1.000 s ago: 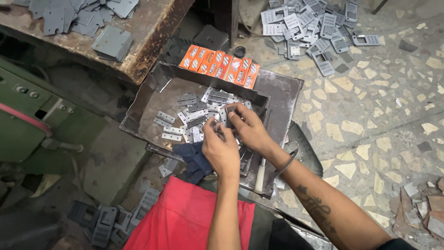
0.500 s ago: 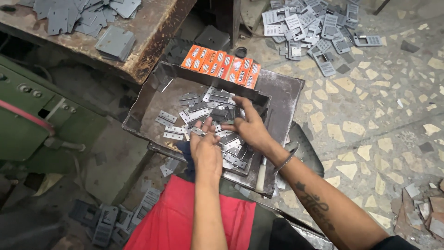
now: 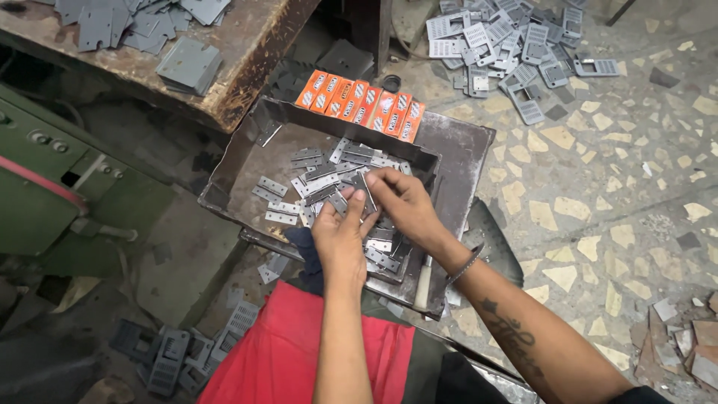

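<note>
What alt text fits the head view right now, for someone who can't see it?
Both hands meet over a dark metal tray of small grey hinges; the left hand and right hand pinch a hinge together. Orange boxes line the tray's far edge.

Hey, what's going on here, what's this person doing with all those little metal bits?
A person is bent over a dark metal tray holding a heap of small metal hinges. The left hand and right hand meet over the heap, both pinching one hinge between the fingers. A row of orange boxes stands at the tray's far edge, and grey perforated plates lie on the floor.
</note>
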